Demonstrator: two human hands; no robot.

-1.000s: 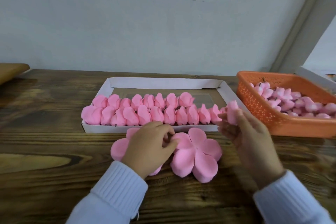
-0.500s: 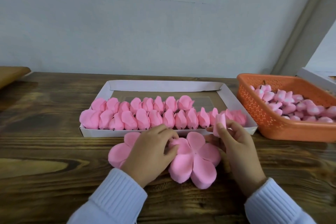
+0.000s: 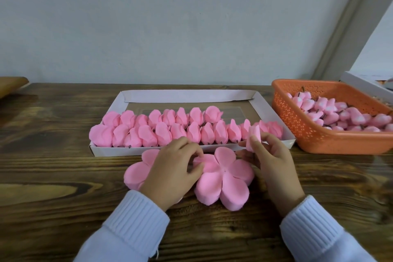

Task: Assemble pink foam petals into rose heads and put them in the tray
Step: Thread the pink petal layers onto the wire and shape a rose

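Note:
A white cardboard tray (image 3: 274, 112) holds two rows of several finished pink rose heads (image 3: 165, 127). In front of it on the table lies a flat five-petal pink foam flower (image 3: 225, 181), and a second petal piece (image 3: 137, 173) lies partly hidden under my left hand. My left hand (image 3: 176, 168) rests over that piece and pinches the left petal edge of the flat flower. My right hand (image 3: 274, 161) holds a small pink bud core (image 3: 254, 136) upright between thumb and fingers, just above and right of the flat flower, near the tray's front rim.
An orange perforated basket (image 3: 319, 138) with several pink bud cores stands at the right, touching the tray's corner. A white box edge (image 3: 361, 83) shows behind it. A brown wooden object (image 3: 10, 85) lies at the far left. A grey wall bounds the table's far side.
My right hand has carried the bud core from near the basket down and left to the flat flower. My left hand stayed on the petals.

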